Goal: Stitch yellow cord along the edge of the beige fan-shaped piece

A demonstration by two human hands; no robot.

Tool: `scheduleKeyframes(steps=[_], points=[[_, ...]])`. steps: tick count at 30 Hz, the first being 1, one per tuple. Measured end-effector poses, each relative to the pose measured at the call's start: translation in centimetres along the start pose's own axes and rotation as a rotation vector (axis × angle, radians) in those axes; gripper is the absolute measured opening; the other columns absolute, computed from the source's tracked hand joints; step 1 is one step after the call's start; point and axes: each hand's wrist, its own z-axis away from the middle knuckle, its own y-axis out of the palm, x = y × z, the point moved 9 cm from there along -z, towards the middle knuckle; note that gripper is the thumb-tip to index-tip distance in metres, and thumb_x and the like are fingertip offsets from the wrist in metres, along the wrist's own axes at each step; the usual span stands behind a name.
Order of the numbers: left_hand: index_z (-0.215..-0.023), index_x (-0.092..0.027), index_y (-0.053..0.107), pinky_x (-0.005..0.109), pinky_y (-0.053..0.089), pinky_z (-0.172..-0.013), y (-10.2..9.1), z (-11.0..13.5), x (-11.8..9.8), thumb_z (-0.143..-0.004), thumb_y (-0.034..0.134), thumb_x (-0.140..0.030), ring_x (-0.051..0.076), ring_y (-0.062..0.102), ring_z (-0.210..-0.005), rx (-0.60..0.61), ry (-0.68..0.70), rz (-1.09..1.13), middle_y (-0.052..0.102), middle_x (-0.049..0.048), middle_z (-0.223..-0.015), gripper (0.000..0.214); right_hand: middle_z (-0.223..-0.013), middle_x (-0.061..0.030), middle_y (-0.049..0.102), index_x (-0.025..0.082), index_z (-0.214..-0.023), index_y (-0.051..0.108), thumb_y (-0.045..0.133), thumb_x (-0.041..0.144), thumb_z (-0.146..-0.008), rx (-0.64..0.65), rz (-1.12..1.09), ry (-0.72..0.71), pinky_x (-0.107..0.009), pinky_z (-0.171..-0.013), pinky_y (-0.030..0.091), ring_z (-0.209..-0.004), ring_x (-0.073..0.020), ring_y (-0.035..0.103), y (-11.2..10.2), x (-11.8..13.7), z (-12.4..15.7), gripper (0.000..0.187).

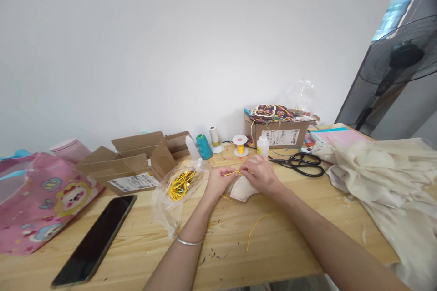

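Observation:
My left hand [219, 180] pinches a thin yellow cord [232, 173] between thumb and fingers. Close beside it, my right hand [260, 173] is closed at the other part of the same cord, its fingertips pressed together. Under and between the hands lies a cream fabric piece [243, 189] with a curved edge, partly covered by my right hand. A loose length of yellow cord [254, 229] rests on the wooden table nearer to me. Left of my left hand, a clear plastic bag [167, 216] holds a tangle of yellow cord [181, 185].
Behind the hands stand a teal thread cone [204, 147], a yellow cord spool [240, 146] and a white bottle [263, 146]. Black scissors [303, 163] and cream cloth [385, 177] lie right. Cardboard boxes [129, 170], a phone [97, 238] and a pink bag [51, 209] occupy the left.

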Motion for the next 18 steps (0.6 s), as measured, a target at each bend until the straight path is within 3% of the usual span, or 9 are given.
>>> scheduleKeyframes(steps=[6, 15, 18], points=[[-0.073, -0.013, 0.067, 0.025, 0.044, -0.063, 0.6, 0.2, 0.5, -0.054, 0.067, -0.03, 0.014, 0.058, -0.063, 0.081, -0.059, 0.156, 0.068, 0.0062, -0.072, 0.025, -0.069, -0.0003, 0.061, 0.02, -0.07, 0.06, 0.051, 0.022, -0.076, -0.025, -0.01, 0.032, -0.028, -0.068, 0.031, -0.07, -0.0143, 0.047, -0.3, -0.3, 0.0, 0.011], [-0.072, -0.013, 0.067, 0.024, 0.041, -0.063, 0.7, 0.0, 0.7, -0.059, 0.064, -0.029, 0.013, 0.056, -0.063, 0.102, -0.018, 0.21, 0.067, 0.0053, -0.071, 0.021, -0.072, -0.0019, 0.06, 0.019, -0.071, 0.058, 0.046, 0.02, -0.078, -0.014, 0.014, -0.029, -0.031, -0.072, 0.031, -0.074, -0.0159, 0.046, -0.7, 0.8, 0.0, 0.014], [-0.068, -0.012, 0.066, 0.022, 0.04, -0.058, 0.3, -0.1, 0.8, -0.057, 0.065, -0.029, 0.012, 0.055, -0.058, 0.052, -0.024, 0.179, 0.066, 0.0041, -0.065, 0.02, -0.073, -0.0023, 0.059, 0.019, -0.071, 0.057, 0.046, 0.019, -0.078, -0.003, 0.006, -0.031, -0.03, -0.071, 0.032, -0.074, -0.016, 0.046, -0.5, 1.0, -0.1, 0.013]])
